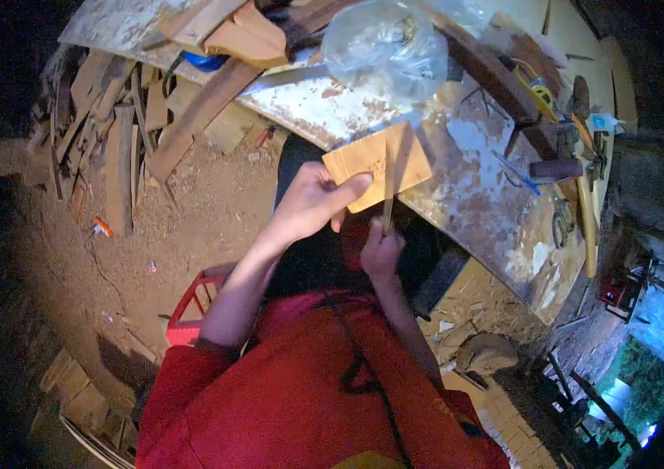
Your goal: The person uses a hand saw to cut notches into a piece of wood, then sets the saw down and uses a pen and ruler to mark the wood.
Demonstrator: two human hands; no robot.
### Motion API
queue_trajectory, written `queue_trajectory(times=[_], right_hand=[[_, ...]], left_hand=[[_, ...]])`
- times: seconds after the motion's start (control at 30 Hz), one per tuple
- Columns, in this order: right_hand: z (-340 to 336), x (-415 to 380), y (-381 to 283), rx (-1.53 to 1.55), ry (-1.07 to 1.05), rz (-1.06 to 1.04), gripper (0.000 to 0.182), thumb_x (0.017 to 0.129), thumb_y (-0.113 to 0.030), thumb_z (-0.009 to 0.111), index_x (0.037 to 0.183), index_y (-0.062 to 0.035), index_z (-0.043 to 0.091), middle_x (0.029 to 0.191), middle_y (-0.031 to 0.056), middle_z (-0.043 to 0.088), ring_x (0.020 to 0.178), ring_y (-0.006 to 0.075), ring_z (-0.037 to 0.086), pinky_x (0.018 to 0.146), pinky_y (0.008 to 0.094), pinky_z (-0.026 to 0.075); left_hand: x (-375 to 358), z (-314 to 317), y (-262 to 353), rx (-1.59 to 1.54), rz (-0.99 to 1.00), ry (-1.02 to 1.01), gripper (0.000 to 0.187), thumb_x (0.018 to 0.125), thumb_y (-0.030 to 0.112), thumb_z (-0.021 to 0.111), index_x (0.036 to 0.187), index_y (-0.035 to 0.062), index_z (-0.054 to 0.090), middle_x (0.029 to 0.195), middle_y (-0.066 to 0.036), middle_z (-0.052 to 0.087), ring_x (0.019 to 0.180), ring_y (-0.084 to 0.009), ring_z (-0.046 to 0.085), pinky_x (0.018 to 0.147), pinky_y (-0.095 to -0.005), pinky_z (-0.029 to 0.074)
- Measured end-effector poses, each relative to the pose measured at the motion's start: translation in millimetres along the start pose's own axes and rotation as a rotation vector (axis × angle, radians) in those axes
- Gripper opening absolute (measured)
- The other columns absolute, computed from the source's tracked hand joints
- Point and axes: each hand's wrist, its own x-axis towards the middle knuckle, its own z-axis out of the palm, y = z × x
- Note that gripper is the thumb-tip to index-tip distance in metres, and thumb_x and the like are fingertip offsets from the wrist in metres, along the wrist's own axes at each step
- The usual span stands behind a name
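My left hand [312,199] grips a small, flat, pale wooden board [354,160] by its near-left edge, thumb on top and the other fingers mostly underneath. The board is held tilted over the near edge of the workbench, with a few small dark marks near its middle. My right hand [381,250] is closed around the lower end of a narrow, blade-like metal tool [389,180]. This tool lies across the board's face, pointing away from me; whether it is a file or a knife I cannot make out. My fist hides its handle.
On the paint-stained workbench [457,207] are a clear plastic bag [383,51], a blue pen [516,172], scissors [561,223] and a wooden handle [587,227]. Long timber pieces [199,125] lean at the left, beside a scrap-wood pile [117,148]. A red plastic stool [185,313] stands at my left.
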Motion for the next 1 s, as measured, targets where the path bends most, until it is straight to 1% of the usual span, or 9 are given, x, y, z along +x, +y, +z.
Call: queue_trajectory(times=[0.1, 0.2, 0.23, 0.33, 0.37, 0.53, 0.7, 0.83, 1.0], right_hand=[[41, -11, 43, 0.035, 0.257, -0.058, 0.032, 0.098, -0.026, 0.049, 0.085, -0.0002, 0.062, 0.075, 0.0187, 0.064, 0.071, 0.0371, 0.066, 0.065, 0.0454, 0.05], [-19, 13, -56, 0.254, 0.143, -0.02, 0.032, 0.098, -0.025, 0.048, 0.085, -0.0004, 0.062, 0.072, 0.019, 0.062, 0.069, 0.0362, 0.066, 0.064, 0.045, 0.05], [-30, 16, -52, 0.189, -0.045, 0.03, 0.035, 0.101, -0.027, 0.042, 0.109, 0.0019, 0.061, 0.095, 0.0245, 0.065, 0.088, 0.0408, 0.062, 0.078, 0.051, 0.046], [31, -5, 46, -0.035, 0.022, -0.046, 0.033, 0.1, -0.027, 0.044, 0.106, 0.0007, 0.061, 0.091, 0.0237, 0.064, 0.081, 0.0399, 0.062, 0.074, 0.0508, 0.046], [26, -6, 24, 0.14, -0.019, 0.169, 0.029, 0.1, -0.022, 0.043, 0.104, -0.0003, 0.061, 0.089, 0.0232, 0.063, 0.079, 0.0421, 0.061, 0.072, 0.0512, 0.046], [-25, 18, -51, 0.189, 0.002, -0.041, 0.028, 0.1, -0.019, 0.042, 0.107, 0.0004, 0.061, 0.092, 0.025, 0.064, 0.085, 0.0426, 0.062, 0.077, 0.0498, 0.048], [20, -7, 19, 0.172, 0.059, 0.023, 0.03, 0.1, -0.025, 0.042, 0.104, -0.0016, 0.061, 0.092, 0.0229, 0.064, 0.087, 0.0442, 0.061, 0.077, 0.0518, 0.046], [-24, 15, -40, 0.071, -0.136, 0.093, 0.041, 0.102, -0.031, 0.039, 0.121, 0.0005, 0.057, 0.111, 0.0278, 0.062, 0.102, 0.0471, 0.059, 0.092, 0.0527, 0.044], [19, -1, 22, 0.103, -0.012, 0.094, 0.035, 0.1, -0.029, 0.043, 0.104, -0.0001, 0.063, 0.103, 0.025, 0.064, 0.098, 0.0444, 0.06, 0.086, 0.0518, 0.045]], left_hand=[[1, 0, -1, 0.002, -0.038, 0.032, 0.029, 0.096, 0.029, 0.063, 0.092, 0.0009, 0.07, 0.064, 0.002, 0.061, 0.045, -0.0046, 0.05, 0.042, -0.0217, 0.04], [0, 0, -3, -0.008, -0.012, 0.018, 0.03, 0.095, 0.029, 0.063, 0.09, 0.0004, 0.07, 0.065, 0.002, 0.061, 0.044, -0.0046, 0.05, 0.041, -0.0214, 0.04], [-1, 1, -1, -0.034, 0.001, 0.011, 0.029, 0.095, 0.029, 0.064, 0.091, 0.0003, 0.07, 0.065, 0.002, 0.061, 0.044, -0.0048, 0.05, 0.041, -0.0213, 0.04], [1, 0, 1, 0.009, -0.043, 0.026, 0.029, 0.095, 0.028, 0.063, 0.092, 0.0005, 0.07, 0.065, 0.002, 0.061, 0.045, -0.0046, 0.05, 0.042, -0.0211, 0.04], [5, -1, 4, 0.017, -0.017, 0.011, 0.028, 0.096, 0.028, 0.063, 0.093, 0.0007, 0.069, 0.067, 0.001, 0.062, 0.046, -0.0055, 0.051, 0.042, -0.022, 0.041], [-1, -4, -5, 0.06, -0.019, -0.04, 0.027, 0.097, 0.027, 0.059, 0.098, 0.001, 0.067, 0.073, -0.002, 0.065, 0.049, -0.0083, 0.055, 0.043, -0.0246, 0.046], [4, -5, 5, 0.076, -0.025, -0.037, 0.029, 0.097, 0.028, 0.059, 0.095, 0.0006, 0.067, 0.071, -0.002, 0.064, 0.049, -0.0088, 0.055, 0.043, -0.0246, 0.046], [1, -4, -5, 0.044, -0.001, -0.031, 0.032, 0.097, 0.031, 0.06, 0.092, 0.0004, 0.068, 0.07, -0.003, 0.064, 0.048, -0.0093, 0.056, 0.043, -0.0248, 0.046], [3, -2, 2, -0.001, -0.008, 0.012, 0.028, 0.095, 0.028, 0.063, 0.093, 0.0007, 0.07, 0.064, 0.002, 0.061, 0.045, -0.0049, 0.05, 0.042, -0.0217, 0.04]])
